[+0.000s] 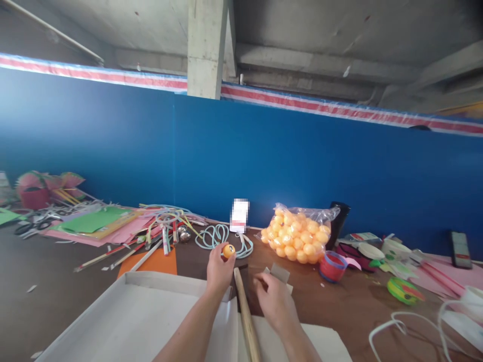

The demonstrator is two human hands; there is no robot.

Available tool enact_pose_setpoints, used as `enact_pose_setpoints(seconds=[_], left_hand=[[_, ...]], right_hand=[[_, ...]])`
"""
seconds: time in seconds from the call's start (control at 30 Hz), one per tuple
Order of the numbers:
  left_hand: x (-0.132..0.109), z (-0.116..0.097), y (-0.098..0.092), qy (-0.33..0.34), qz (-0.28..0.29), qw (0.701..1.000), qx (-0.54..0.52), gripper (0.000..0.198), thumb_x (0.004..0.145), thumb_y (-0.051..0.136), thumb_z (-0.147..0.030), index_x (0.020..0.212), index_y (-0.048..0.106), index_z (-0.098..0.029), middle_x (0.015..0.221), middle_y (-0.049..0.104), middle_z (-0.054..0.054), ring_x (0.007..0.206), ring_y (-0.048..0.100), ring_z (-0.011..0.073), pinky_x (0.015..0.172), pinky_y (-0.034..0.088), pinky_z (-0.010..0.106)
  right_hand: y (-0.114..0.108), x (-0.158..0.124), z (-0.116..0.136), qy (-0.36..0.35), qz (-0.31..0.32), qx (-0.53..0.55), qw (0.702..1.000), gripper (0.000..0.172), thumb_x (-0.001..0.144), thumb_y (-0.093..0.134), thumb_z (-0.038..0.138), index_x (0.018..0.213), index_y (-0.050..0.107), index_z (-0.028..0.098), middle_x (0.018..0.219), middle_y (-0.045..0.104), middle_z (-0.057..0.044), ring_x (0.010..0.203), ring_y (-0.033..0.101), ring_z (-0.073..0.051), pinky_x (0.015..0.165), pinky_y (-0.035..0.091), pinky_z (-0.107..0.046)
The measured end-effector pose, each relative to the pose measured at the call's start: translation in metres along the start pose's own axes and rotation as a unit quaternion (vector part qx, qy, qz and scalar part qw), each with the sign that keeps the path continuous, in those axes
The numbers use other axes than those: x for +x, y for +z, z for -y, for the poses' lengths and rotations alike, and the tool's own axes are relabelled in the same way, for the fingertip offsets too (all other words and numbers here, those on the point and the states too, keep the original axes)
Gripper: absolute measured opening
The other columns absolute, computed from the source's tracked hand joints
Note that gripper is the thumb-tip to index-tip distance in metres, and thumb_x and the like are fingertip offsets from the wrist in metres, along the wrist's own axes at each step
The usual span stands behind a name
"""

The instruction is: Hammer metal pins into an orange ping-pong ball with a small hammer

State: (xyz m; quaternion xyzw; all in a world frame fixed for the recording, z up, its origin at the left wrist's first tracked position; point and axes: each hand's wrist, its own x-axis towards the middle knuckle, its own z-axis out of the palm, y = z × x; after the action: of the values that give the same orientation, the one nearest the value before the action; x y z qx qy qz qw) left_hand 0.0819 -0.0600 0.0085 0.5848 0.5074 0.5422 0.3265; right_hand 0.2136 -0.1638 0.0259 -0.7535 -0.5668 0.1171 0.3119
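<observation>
My left hand (220,271) pinches an orange ping-pong ball (228,251) with a small dark-and-white mark on its face. To the right, my right hand (274,301) has its fingers curled in, with thumb and forefinger close together; whatever they may hold is too small to make out. Just behind that hand lies a grey flat piece (279,272), like card. A wooden stick (247,322) runs between my forearms. Under my left arm is a shallow white box (151,317). Farther back stands a clear plastic bag of orange ping-pong balls (296,235).
Light-blue cord (213,237) lies coiled near a white upright card or screen (239,215). Coloured paper (94,221), scissors (35,226) and pencils fill the left. A red cup (332,266), green tape roll (405,291) and phone (461,250) are right. A blue partition (264,151) closes the back.
</observation>
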Motion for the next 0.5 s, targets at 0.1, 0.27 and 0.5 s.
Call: enact_pose_setpoints(seconds=[0.1, 0.27, 0.5], left_hand=[[-0.001, -0.001, 0.000, 0.003, 0.005, 1.000, 0.000, 0.036, 0.070, 0.056, -0.032, 0.104, 0.057, -0.018, 0.103, 0.057, 0.009, 0.082, 0.057, 0.0180, 0.077, 0.045, 0.031], [-0.002, -0.002, 0.000, -0.003, 0.024, 1.000, -0.009, 0.036, 0.070, 0.055, -0.032, 0.104, 0.057, -0.018, 0.105, 0.057, 0.009, 0.084, 0.058, 0.0181, 0.078, 0.045, 0.031], [-0.005, 0.000, 0.001, 0.001, 0.033, 0.999, -0.005, 0.037, 0.070, 0.056, -0.032, 0.104, 0.057, -0.019, 0.104, 0.058, 0.008, 0.087, 0.057, 0.0192, 0.080, 0.043, 0.032]], right_hand=[[-0.012, 0.005, -0.007, 0.065, -0.057, -0.041, 0.995, 0.024, 0.081, 0.042, 0.037, 0.092, 0.063, 0.032, 0.095, 0.069, 0.001, 0.087, 0.062, -0.020, 0.066, 0.041, -0.027], [-0.024, 0.013, -0.024, 0.126, -0.065, -0.088, 0.986, 0.025, 0.079, 0.041, 0.036, 0.090, 0.062, 0.032, 0.098, 0.067, -0.002, 0.088, 0.061, -0.022, 0.061, 0.039, -0.028], [-0.024, 0.017, -0.033, 0.151, -0.004, -0.136, 0.979, 0.027, 0.079, 0.041, 0.042, 0.084, 0.065, 0.033, 0.093, 0.069, -0.003, 0.083, 0.063, -0.023, 0.059, 0.039, -0.029]])
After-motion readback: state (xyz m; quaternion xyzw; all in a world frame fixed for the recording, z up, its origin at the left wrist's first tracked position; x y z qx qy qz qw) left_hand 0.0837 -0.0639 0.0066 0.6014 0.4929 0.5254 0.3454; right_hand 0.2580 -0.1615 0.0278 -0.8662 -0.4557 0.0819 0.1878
